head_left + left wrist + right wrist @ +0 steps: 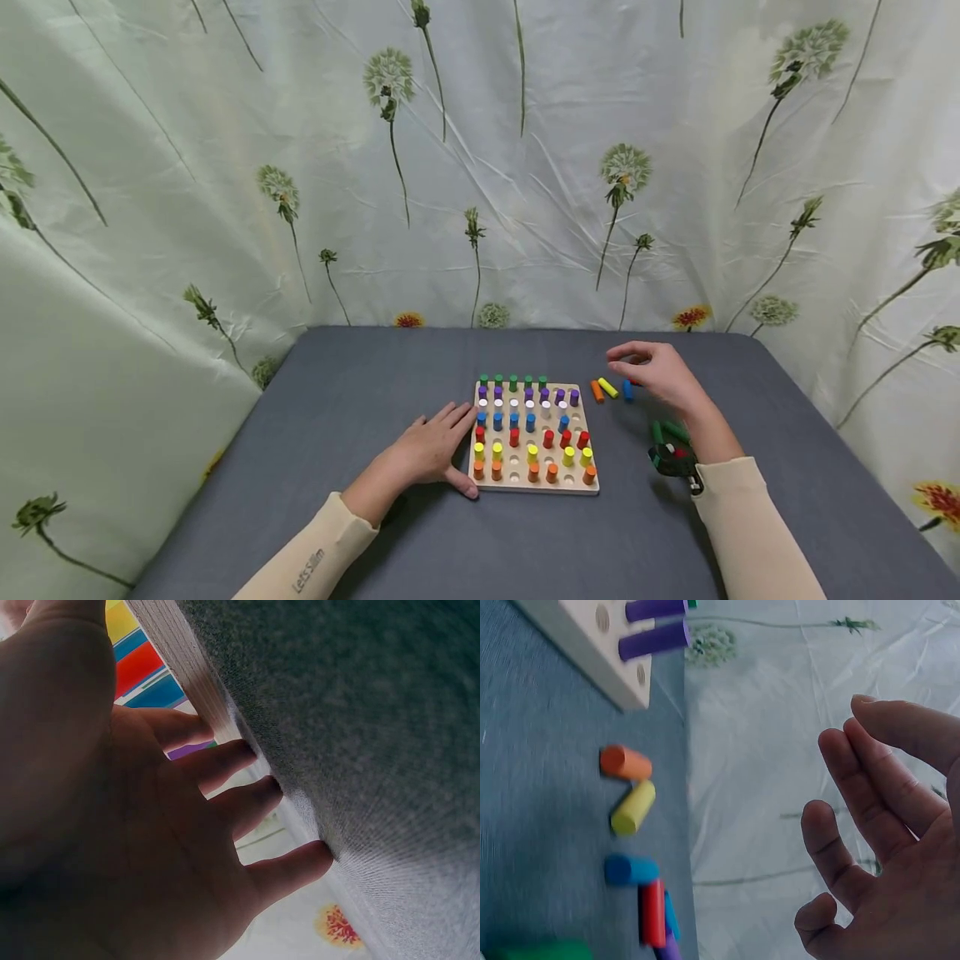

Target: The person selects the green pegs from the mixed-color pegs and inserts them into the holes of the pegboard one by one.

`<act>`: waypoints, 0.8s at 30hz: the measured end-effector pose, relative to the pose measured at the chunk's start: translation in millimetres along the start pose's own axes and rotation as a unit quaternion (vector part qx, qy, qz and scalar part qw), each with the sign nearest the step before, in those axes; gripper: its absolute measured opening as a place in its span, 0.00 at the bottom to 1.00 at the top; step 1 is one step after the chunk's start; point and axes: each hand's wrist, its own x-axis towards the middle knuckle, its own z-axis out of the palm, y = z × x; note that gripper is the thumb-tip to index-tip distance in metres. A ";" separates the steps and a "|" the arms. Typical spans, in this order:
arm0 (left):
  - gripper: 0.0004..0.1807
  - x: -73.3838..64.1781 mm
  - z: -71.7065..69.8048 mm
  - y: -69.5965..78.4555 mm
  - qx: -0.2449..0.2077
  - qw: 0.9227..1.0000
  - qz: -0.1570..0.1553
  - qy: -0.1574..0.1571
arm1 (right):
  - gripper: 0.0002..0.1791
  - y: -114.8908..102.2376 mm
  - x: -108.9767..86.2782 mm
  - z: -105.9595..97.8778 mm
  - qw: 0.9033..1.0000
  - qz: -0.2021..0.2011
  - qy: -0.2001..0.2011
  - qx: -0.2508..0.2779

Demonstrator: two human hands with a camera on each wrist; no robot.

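Observation:
A wooden pegboard [540, 482] stands on the table with rows of coloured pegs upright in its holes; several holes are bare. Against its left edge rests my left hand [431, 446], fingers spread and fairly straight, touching the table in the left wrist view. To the right of the board my right hand [656, 375] hovers over loose pegs, its thumb near the fingertips with nothing between them in the right wrist view. Below it lie an orange peg [626, 762], a yellow peg [633, 808], a blue peg [631, 870] and a red peg [652, 913].
Green pegs [675, 431] lie by the right wrist, partly hidden by the wrist camera [672, 460]. A purple peg [669, 949] is partly seen beside the red one. The grey table [360, 375] meets a flowered curtain [525, 208] at its back edge.

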 end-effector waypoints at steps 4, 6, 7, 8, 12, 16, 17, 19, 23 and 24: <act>0.72 0.0 -0.7 -1.3 0.003 1.000 -0.001 -0.001 | 0.24 4.4 -7.1 -11.8 1.000 0.011 0.009 -0.011; 0.72 -0.1 -0.7 -1.3 0.003 1.000 -0.001 -0.003 | 0.24 7.0 -10.9 -16.6 1.000 0.014 0.014 -0.017; 0.72 0.0 -0.5 -1.0 0.003 1.000 -0.001 -0.004 | 0.24 8.2 -13.0 -18.9 1.000 0.014 0.015 -0.019; 0.72 0.1 -0.4 -0.8 0.002 1.000 -0.001 -0.003 | 0.24 9.2 -15.5 -21.1 1.000 0.016 0.016 -0.020; 0.72 1.6 -0.1 -0.2 0.003 1.000 -0.001 -0.001 | 0.26 17.1 -23.7 -28.7 0.999 0.026 0.016 -0.022; 0.72 2.3 -0.5 0.7 0.000 1.000 -0.001 -0.001 | 0.28 30.7 -31.9 -34.8 0.999 0.036 0.014 -0.035; 0.72 2.5 -0.6 1.0 0.000 1.000 -0.001 -0.001 | 0.28 33.9 -34.2 -36.2 0.998 0.039 0.014 -0.039; 0.72 2.5 -0.7 1.4 -0.001 1.000 -0.001 -0.002 | 0.28 40.1 -38.2 -38.7 0.998 0.041 0.014 -0.047; 0.72 2.2 -1.6 1.3 -0.003 1.000 -0.002 -0.005 | 0.27 50.2 -44.3 -41.9 0.997 0.048 0.011 -0.051; 0.72 2.0 -1.8 1.1 -0.004 1.000 -0.003 -0.006 | 0.27 52.3 -45.4 -42.7 0.997 0.049 0.008 -0.051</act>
